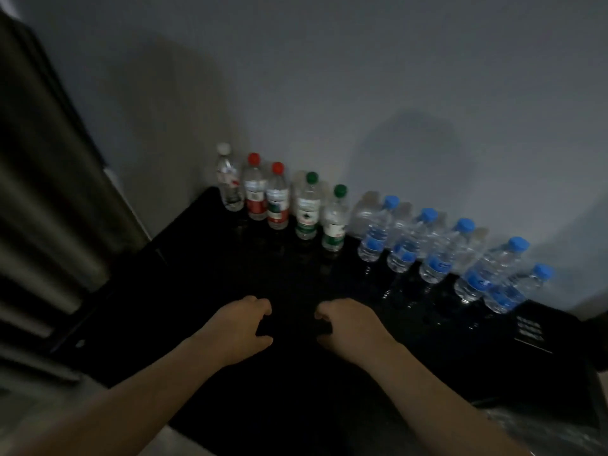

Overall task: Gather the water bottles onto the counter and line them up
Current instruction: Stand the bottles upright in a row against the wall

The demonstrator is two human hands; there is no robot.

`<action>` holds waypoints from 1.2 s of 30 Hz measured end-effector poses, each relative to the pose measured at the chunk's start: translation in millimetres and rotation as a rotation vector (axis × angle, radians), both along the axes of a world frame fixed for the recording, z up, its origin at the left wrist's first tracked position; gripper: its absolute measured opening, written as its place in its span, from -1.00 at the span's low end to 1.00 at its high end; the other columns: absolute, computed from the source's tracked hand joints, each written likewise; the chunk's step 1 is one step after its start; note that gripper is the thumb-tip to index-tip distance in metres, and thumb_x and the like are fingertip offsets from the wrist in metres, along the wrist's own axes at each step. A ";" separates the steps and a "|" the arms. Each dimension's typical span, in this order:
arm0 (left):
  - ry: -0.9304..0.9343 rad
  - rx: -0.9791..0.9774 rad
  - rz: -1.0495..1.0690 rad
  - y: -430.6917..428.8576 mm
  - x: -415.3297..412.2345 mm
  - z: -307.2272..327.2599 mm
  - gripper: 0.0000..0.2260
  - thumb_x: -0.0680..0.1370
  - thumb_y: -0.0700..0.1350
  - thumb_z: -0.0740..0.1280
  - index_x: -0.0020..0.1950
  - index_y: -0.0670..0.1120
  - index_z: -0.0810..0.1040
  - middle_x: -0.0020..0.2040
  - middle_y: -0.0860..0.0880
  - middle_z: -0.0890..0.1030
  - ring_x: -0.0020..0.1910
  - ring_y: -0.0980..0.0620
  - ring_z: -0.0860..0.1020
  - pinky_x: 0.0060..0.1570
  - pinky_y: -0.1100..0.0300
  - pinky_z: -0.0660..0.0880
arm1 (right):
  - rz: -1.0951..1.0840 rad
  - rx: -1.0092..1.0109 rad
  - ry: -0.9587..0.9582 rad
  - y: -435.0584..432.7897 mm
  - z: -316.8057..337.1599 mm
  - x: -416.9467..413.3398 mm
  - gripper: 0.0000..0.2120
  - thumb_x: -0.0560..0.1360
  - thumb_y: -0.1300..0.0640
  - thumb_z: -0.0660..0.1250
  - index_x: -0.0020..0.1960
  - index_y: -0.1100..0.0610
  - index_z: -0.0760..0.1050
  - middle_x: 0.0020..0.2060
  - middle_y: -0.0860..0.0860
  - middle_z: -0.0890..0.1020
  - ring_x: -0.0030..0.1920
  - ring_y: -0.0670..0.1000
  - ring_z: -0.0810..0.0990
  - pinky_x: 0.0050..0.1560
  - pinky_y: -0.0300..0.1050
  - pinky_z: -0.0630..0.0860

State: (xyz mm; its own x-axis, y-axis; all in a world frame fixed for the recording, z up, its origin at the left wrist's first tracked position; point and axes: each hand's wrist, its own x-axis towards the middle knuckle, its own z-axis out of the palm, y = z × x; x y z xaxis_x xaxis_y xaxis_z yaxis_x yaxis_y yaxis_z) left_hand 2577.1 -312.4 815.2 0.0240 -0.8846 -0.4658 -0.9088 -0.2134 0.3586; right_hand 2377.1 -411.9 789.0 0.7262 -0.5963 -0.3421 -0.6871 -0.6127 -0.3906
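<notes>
Dark desk (230,274) against a grey wall (362,77) carries the water bottles (307,209) upright in a row along its far edge, well apart from both hands. Left hand (241,327) and right hand (352,327) are empty, fingers (263,306) loosely curled. Labels are red, green and blue, the writing too blurred to read.

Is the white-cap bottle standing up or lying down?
Standing up. The white-capped bottle has its cap on top and its base on the counter.

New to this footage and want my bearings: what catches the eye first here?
Water bottles stand in a row along the wall at the back of the dark counter: white cap, red caps, green caps, blue caps, left to right. Nearer, the left hand and right hand are side by side, holding nothing.
</notes>
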 end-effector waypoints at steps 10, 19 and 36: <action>0.025 -0.206 0.127 89.0 142.7 11.3 -0.60 0.50 0.08 0.39 0.30 0.04 0.44 0.18 0.09 0.49 0.12 0.18 0.49 0.13 0.29 0.48 | 0.034 -0.047 0.025 48.3 24.6 139.7 -0.60 0.45 -0.02 0.39 0.27 -0.06 0.44 0.13 -0.03 0.52 0.08 -0.01 0.52 -0.03 -0.18 0.42; 0.093 -0.245 0.124 59.8 201.3 11.2 -0.59 0.50 0.06 0.39 0.31 0.00 0.44 0.19 0.04 0.49 0.14 0.15 0.48 0.14 0.32 0.43 | 0.057 -0.178 0.018 24.9 33.2 191.1 -0.61 0.43 -0.03 0.39 0.23 -0.03 0.46 0.07 -0.05 0.55 0.07 0.00 0.51 -0.10 -0.17 0.36; 0.085 -0.244 0.168 -58.3 275.7 -18.0 -0.59 0.52 0.06 0.37 0.32 -0.03 0.42 0.22 -0.01 0.48 0.16 0.11 0.48 0.13 0.28 0.41 | 0.025 -0.169 -0.043 -89.2 35.6 265.0 -0.56 0.45 -0.04 0.37 0.31 -0.02 0.45 0.14 -0.04 0.58 0.11 -0.02 0.55 0.03 -0.15 0.49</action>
State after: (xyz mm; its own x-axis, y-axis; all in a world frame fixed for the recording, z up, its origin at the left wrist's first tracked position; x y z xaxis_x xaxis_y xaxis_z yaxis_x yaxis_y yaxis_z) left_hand 2852.7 -370.7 797.2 0.1492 -0.9576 -0.2464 -0.8328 -0.2560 0.4908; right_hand 2642.1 -501.1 824.6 0.7531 -0.6246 -0.2065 -0.6559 -0.6885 -0.3094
